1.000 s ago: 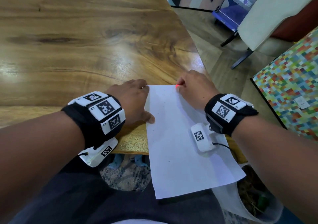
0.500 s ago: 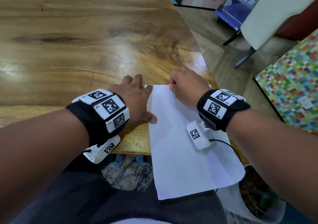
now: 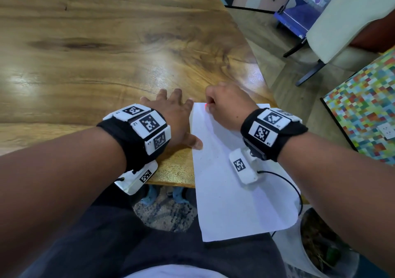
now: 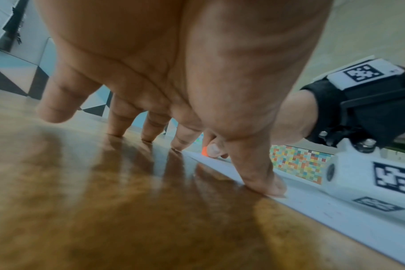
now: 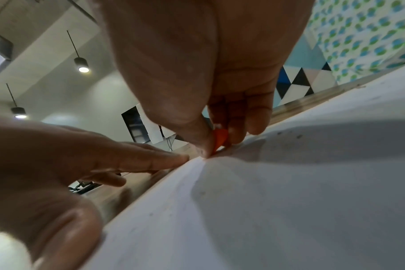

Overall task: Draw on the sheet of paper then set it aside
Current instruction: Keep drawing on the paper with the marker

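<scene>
square black-and-white coded tags on both wristbands [image 3: 147,128] and camera housings [image 3: 243,166], tiny characters beside tags too small to read, no other legible text

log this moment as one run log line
left hand flat, thumb on paper | right hand pinching orange crayon at top edge | no marks visible

A left hand [image 4: 173,73] spreads its fingertips [image 4: 274,190] on a wooden table [image 4: 104,210], thumb on the sheet of paper [image 4: 335,219]; beyond, the right hand [image 4: 216,148] pinches an orange crayon [image 4: 204,151].
</scene>
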